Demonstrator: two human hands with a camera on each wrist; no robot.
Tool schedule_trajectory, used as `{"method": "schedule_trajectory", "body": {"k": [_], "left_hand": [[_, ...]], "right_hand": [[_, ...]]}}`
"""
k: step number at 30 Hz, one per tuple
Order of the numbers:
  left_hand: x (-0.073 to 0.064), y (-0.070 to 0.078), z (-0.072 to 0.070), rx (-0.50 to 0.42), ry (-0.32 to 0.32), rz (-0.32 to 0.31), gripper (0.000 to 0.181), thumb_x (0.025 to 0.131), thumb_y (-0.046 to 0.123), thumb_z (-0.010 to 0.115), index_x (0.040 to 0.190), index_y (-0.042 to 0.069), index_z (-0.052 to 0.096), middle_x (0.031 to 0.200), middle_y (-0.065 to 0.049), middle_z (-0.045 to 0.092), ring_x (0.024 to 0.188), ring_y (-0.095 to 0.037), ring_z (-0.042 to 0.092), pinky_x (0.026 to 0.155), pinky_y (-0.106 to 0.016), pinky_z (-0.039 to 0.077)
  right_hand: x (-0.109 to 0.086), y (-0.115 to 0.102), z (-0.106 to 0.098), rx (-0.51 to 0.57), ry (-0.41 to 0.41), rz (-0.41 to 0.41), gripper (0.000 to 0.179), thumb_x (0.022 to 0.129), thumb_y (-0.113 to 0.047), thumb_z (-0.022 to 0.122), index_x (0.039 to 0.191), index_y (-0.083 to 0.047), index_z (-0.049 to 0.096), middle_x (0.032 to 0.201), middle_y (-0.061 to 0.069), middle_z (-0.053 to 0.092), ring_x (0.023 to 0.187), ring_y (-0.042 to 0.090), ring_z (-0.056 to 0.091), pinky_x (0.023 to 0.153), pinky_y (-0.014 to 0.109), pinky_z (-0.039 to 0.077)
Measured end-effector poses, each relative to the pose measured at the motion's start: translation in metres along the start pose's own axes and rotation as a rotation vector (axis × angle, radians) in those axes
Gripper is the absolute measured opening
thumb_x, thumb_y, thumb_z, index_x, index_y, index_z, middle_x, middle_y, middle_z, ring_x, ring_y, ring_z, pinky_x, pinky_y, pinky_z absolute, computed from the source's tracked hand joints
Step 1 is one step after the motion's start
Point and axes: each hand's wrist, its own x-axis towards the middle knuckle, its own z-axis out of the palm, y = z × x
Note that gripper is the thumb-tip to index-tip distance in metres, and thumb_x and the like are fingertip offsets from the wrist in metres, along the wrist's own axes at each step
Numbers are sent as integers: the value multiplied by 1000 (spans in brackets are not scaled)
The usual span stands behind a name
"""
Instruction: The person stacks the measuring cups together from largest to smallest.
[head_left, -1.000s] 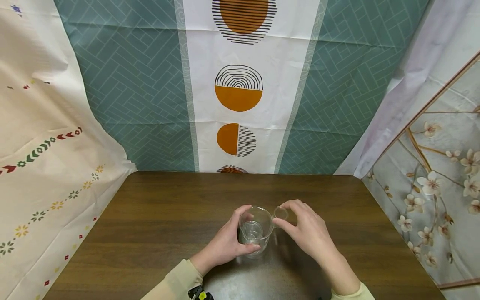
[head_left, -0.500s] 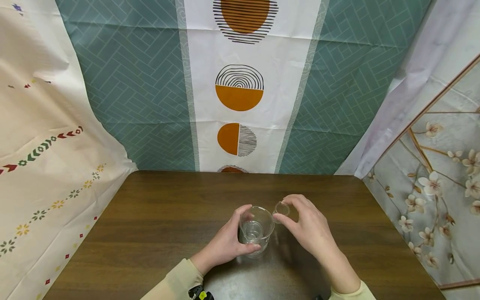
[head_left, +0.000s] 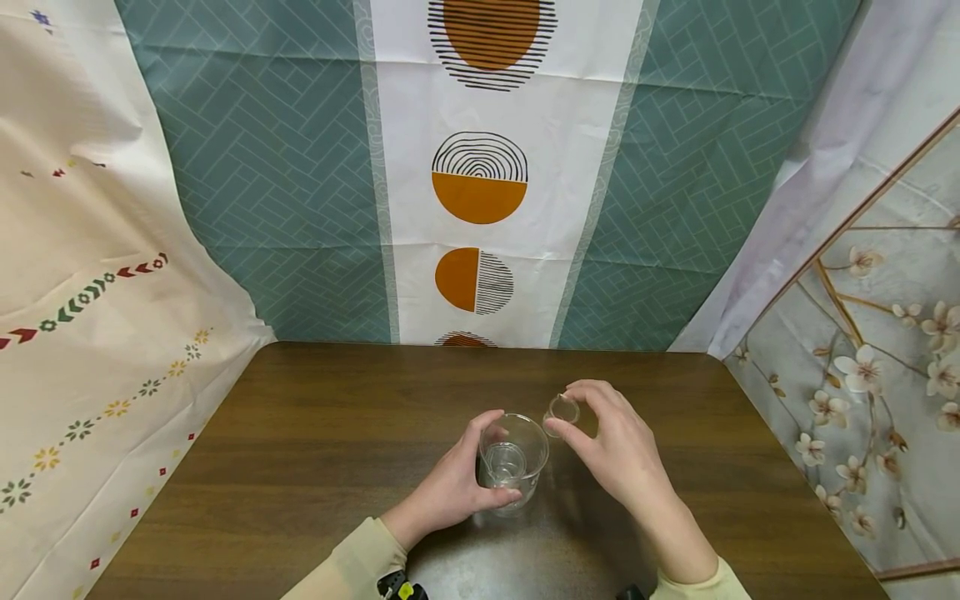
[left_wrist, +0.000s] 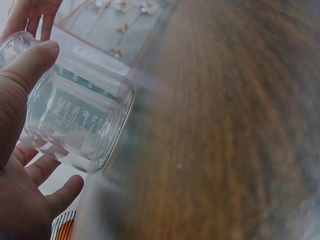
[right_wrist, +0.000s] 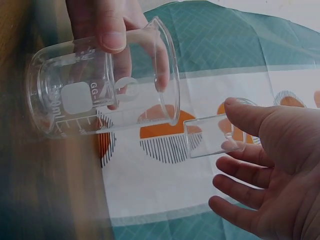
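My left hand [head_left: 459,479] grips a large clear glass beaker [head_left: 529,475] round its side, thumb in front and fingers behind. A smaller beaker [head_left: 505,460] sits inside the large one; white graduation marks show through the walls in the left wrist view. My right hand [head_left: 621,446] pinches a tiny clear beaker [head_left: 564,408] between thumb and index finger, just right of the large beaker's rim. In the right wrist view this tiny beaker [right_wrist: 207,136] is held in the air with its base toward the large beaker's mouth, the other fingers spread loosely below.
Beneath the hands lies a brown wooden table [head_left: 337,417]. A teal and white patterned cloth [head_left: 480,233] hangs behind its back edge. A cream cloth [head_left: 112,375] borders the left side, a floral cloth [head_left: 847,375] the right.
My right hand has lifted the tiny beaker slightly up and away from me, beside the large beaker's rim. My left hand and the large beaker have stayed in place.
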Motion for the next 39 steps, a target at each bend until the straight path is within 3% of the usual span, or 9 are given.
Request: {"method": "schedule_trajectory", "body": {"k": [11,18,27,39], "left_hand": [[0,0,-1,-7,-8,0,110,87,26,99,168,33,25,148,-5,62,133,-20,61,110,-47,50],[0,0,0,-8,-6,2,110,86,27,99,168,34,25,147,3,61,132,-19,60,110,-46,50],[0,0,0,-5,-13,-4,110,88,27,98,168,33,24,147,-6,60,130,-21,61,107,-47,52],[-1,0,0,-17,-19,-17,110,88,27,98,168,34,24,146,-1,60,129,-20,62,105,-44,53]], "right_hand": [[5,-9,1,72,-38,-26,39,91,-31,94,122,-17,76,134,-8,70,131,20,64,102,55,54],[5,-11,5,99,-63,-48,36,92,-31,94,121,-21,75,133,-10,70,130,16,63,103,52,53],[4,-13,12,120,-129,-92,34,91,-30,94,119,-24,75,134,-16,67,131,15,61,106,51,53],[0,-13,16,127,-203,-103,37,95,-34,91,126,-23,75,138,-13,66,133,14,58,106,52,53]]}}
